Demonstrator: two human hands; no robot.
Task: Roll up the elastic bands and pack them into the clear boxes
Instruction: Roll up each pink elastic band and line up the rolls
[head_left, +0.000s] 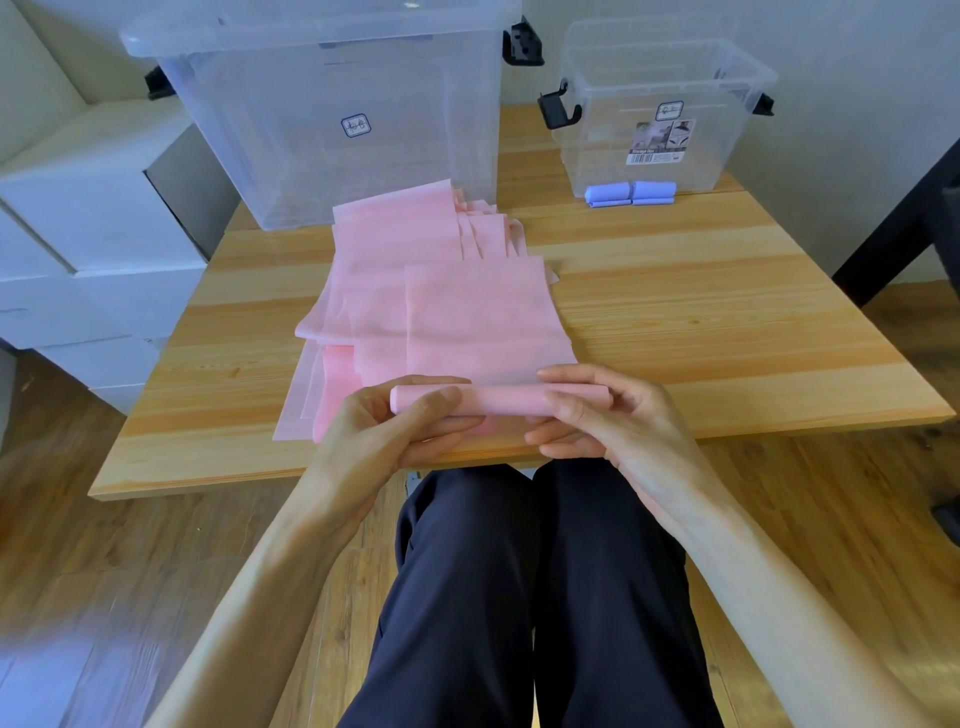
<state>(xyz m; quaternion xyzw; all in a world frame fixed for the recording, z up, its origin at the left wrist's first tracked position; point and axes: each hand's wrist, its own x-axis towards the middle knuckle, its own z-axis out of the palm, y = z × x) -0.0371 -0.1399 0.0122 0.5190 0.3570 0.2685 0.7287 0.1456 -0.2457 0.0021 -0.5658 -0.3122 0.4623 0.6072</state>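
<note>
Fingers of the left hand curl round one end of a pink roll, and the right hand pinches the other end, just above the near edge of the wooden table. Beyond the fingertips the unrolled pink bands spread away in a loose pile. Bare wood lies open to the right of them. Farther off stand a large clear box and a small clear box, with a blue roll touching the small one's front.
</note>
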